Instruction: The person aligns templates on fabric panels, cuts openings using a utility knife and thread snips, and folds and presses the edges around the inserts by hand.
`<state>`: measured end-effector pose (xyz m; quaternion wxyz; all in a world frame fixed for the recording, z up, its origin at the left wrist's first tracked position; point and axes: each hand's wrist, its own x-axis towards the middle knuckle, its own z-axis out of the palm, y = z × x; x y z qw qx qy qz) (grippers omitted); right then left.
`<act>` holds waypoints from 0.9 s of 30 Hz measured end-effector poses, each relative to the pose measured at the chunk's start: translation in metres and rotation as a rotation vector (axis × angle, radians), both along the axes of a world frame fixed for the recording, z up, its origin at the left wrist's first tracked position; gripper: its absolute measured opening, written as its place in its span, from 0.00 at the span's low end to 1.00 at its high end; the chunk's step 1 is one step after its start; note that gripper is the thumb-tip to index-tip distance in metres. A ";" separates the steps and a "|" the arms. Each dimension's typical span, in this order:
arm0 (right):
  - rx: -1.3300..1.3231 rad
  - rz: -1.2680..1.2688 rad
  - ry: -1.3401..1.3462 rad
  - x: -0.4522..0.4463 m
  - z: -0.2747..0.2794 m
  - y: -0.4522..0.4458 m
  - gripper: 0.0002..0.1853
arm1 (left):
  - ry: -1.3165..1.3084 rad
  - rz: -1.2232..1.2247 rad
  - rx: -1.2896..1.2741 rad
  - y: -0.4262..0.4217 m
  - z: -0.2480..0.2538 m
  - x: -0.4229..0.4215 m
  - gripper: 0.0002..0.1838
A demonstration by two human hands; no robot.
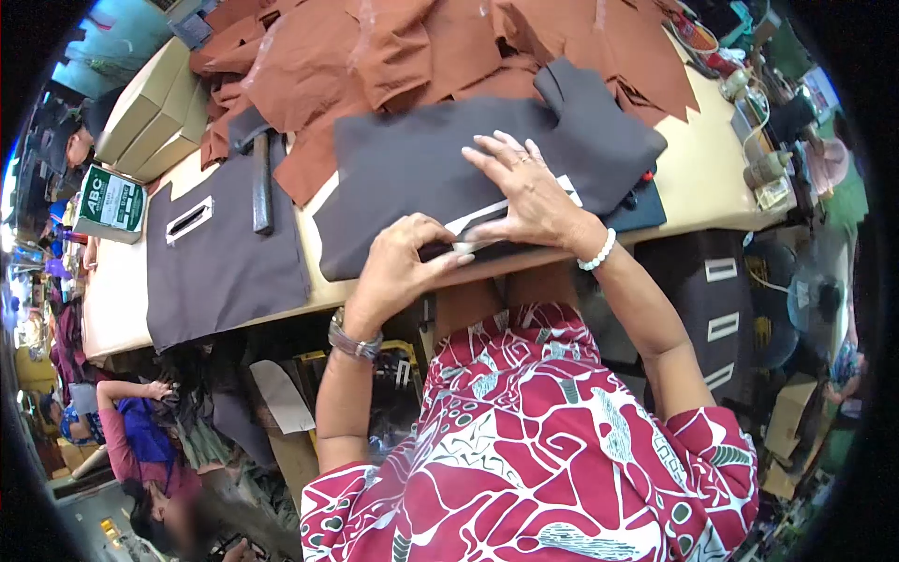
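Note:
A dark grey leather-like piece [393, 178] lies before me, its far right corner folded over. A narrow white strip [478, 218] runs along its near part. My left hand [403, 258] is closed, thumb and fingers pinching the piece's near edge at the strip's left end. Over the strip, my right hand [529, 199] has its fingers spread, with the thumb pointing toward the left fingertips. Exactly what lies between the left fingertips is partly hidden.
A hammer [262, 183] rests on another dark piece [225, 253] with a white-framed slot. Brown sheets [403, 56] cover the table's far side. Boxes stand at left, including a green-and-white ABC box [110, 201]. Bottles [768, 169] are at right. Another person [154, 440] is at lower left.

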<state>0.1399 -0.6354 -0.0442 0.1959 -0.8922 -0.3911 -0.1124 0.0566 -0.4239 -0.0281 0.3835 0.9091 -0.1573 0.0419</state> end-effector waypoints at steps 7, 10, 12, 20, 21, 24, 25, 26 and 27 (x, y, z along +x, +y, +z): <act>0.063 -0.120 0.096 0.089 0.017 0.047 0.32 | -0.263 0.577 0.332 0.052 -0.024 0.109 0.39; -0.025 -0.116 0.274 0.104 0.025 0.066 0.29 | -0.215 0.624 0.144 0.053 -0.026 0.118 0.42; 0.078 -0.059 0.318 0.109 0.022 0.072 0.21 | -0.224 0.693 0.152 0.053 -0.023 0.114 0.35; 0.108 0.360 0.436 0.088 0.120 0.082 0.16 | -0.588 0.600 -0.111 0.135 0.061 0.069 0.11; 0.091 0.366 0.482 0.089 0.132 0.084 0.15 | -0.515 0.610 -0.214 0.157 0.076 0.062 0.10; 0.024 0.438 0.473 0.120 0.149 0.095 0.12 | -0.534 0.761 -0.103 0.228 0.122 0.040 0.13; -0.066 0.403 0.419 0.129 0.158 0.102 0.11 | -0.559 0.792 0.040 0.255 0.134 0.036 0.13; -0.152 0.365 0.365 0.141 0.166 0.108 0.11 | -0.518 0.883 0.069 0.280 0.142 0.037 0.13; -0.107 0.414 0.332 0.154 0.168 0.113 0.11 | -0.520 0.931 0.168 0.293 0.155 0.035 0.15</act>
